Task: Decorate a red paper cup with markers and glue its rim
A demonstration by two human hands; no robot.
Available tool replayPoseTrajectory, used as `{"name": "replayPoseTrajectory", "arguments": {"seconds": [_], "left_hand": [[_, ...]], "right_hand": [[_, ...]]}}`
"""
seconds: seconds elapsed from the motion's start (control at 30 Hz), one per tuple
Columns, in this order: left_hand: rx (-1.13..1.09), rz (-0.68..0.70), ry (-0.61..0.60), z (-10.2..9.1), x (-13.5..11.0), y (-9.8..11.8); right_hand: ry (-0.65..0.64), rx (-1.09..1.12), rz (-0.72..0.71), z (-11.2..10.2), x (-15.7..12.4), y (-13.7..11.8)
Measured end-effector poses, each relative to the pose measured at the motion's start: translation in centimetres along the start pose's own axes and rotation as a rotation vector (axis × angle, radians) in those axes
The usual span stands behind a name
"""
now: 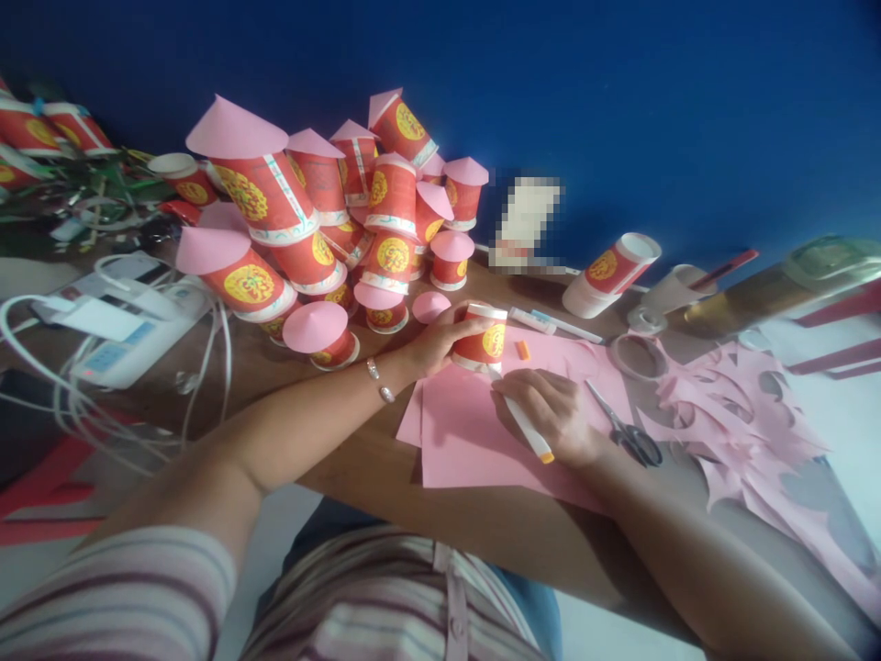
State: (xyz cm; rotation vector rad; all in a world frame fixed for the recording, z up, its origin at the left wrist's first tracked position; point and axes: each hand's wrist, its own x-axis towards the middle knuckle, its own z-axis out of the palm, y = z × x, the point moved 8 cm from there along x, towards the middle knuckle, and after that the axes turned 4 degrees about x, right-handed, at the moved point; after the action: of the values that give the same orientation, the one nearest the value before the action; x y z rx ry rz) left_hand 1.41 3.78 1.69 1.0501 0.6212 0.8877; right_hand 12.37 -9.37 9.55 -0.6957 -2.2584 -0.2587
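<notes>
My left hand (440, 343) is closed around a red paper cup (480, 341) with a yellow round print and white bands. In my right hand (548, 413) is a white marker (527, 428) with an orange end, its tip at the cup's lower white band. An orange marker cap (524, 350) lies just right of the cup. Beneath both hands are pink paper sheets (461, 450). Scissors (630, 436) rest on the paper beside my right wrist.
Several red cups with pink cone tops (315, 330) are piled at the left. A power strip (134, 321) with white cables lies further left. Pink paper scraps (750, 413), a tape roll (640, 355) and stacked paper cups (612, 274) are at the right.
</notes>
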Motion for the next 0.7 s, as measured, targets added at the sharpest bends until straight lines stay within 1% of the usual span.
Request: {"name": "replayPoseTrajectory", "arguments": {"seconds": [0.1,0.23,0.7], "left_hand": [[0.011,0.005,0.001,-0.14,0.01,-0.11],[0.018,0.011,0.004,-0.31,0.09,-0.24],[-0.015,-0.01,-0.006,0.06,-0.1,0.03]], "right_hand": [[0.007,-0.012,0.026,0.0,-0.15,0.37],[0.0,-0.028,0.02,0.01,-0.01,0.38],[-0.003,-0.054,0.03,-0.01,0.33,0.23]]}}
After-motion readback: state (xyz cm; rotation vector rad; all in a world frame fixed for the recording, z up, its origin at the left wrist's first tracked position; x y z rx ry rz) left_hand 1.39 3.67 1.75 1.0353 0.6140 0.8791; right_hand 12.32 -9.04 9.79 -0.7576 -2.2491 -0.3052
